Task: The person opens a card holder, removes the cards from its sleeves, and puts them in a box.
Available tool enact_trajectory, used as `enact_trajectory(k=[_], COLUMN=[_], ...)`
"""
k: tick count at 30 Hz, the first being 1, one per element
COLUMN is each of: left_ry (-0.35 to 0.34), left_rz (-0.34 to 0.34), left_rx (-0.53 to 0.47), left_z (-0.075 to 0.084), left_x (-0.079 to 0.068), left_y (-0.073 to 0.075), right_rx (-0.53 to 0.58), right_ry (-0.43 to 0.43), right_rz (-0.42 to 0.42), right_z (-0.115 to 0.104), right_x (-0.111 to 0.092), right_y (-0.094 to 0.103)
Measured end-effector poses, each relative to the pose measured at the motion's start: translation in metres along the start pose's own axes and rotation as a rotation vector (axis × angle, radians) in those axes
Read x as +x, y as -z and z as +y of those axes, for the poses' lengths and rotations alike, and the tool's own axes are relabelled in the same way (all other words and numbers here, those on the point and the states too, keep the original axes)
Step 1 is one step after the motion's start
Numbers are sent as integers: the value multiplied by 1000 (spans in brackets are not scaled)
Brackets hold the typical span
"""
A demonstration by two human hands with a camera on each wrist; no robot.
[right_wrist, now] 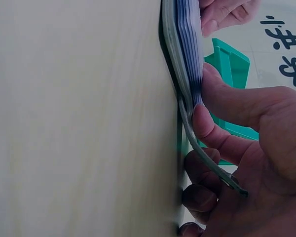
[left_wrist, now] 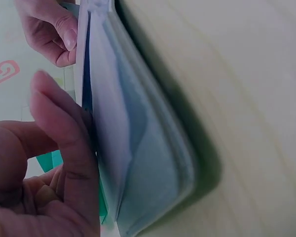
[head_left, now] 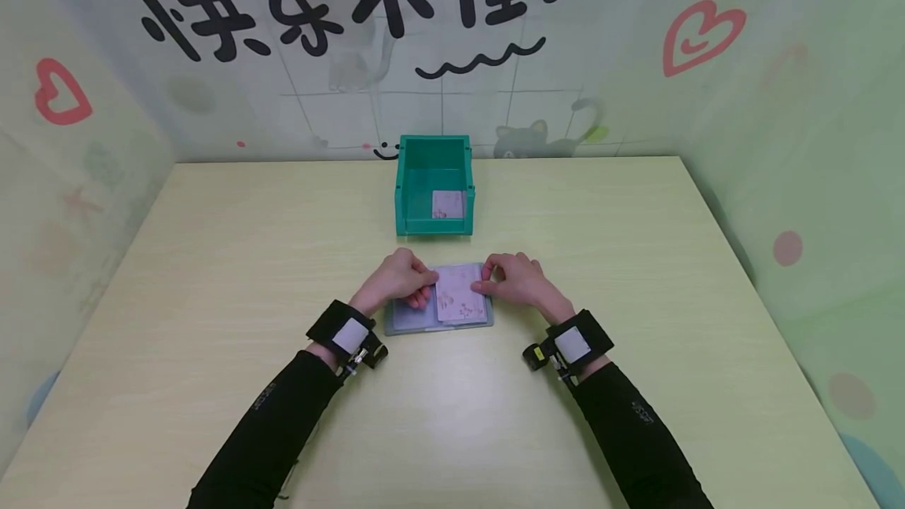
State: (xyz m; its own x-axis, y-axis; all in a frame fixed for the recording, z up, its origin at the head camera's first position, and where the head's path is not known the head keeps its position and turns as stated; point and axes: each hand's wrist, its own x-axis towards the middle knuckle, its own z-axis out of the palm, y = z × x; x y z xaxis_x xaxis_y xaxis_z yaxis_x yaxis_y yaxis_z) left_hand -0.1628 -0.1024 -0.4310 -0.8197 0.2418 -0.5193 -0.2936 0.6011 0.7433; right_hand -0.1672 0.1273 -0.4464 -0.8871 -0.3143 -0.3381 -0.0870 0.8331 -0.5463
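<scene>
A small card album (head_left: 410,319) with sleeve-like pages lies spread on the table. On its right half shows a pink floral card (head_left: 463,301). My left hand (head_left: 403,280) is at the card's left edge, thumb and forefinger pinching it. At the right side my right hand (head_left: 519,281) grips the album's edge, its thumb over the stacked pages (right_wrist: 190,44) and its forefinger against their side. A thin strap (right_wrist: 204,155) from the album runs past the right fingers. In the left wrist view, the album's layered covers (left_wrist: 158,133) stand close beside the left fingers.
A green open bin (head_left: 434,163) stands behind the album, near the table's back edge. Inside it lies another pink floral card (head_left: 448,204). A printed backdrop (head_left: 353,116) rises behind the pale wooden table (head_left: 283,218).
</scene>
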Motion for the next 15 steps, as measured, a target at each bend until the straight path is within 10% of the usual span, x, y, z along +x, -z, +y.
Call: enact_trajectory(k=[15], left_ry=[3], left_rz=[2], left_rx=[7], left_z=[-2], left_x=[-1], left_y=[2], right_rx=[4], right_ry=[8], right_rz=[-3], right_z=[-2], right_x=[-2], right_y=[2])
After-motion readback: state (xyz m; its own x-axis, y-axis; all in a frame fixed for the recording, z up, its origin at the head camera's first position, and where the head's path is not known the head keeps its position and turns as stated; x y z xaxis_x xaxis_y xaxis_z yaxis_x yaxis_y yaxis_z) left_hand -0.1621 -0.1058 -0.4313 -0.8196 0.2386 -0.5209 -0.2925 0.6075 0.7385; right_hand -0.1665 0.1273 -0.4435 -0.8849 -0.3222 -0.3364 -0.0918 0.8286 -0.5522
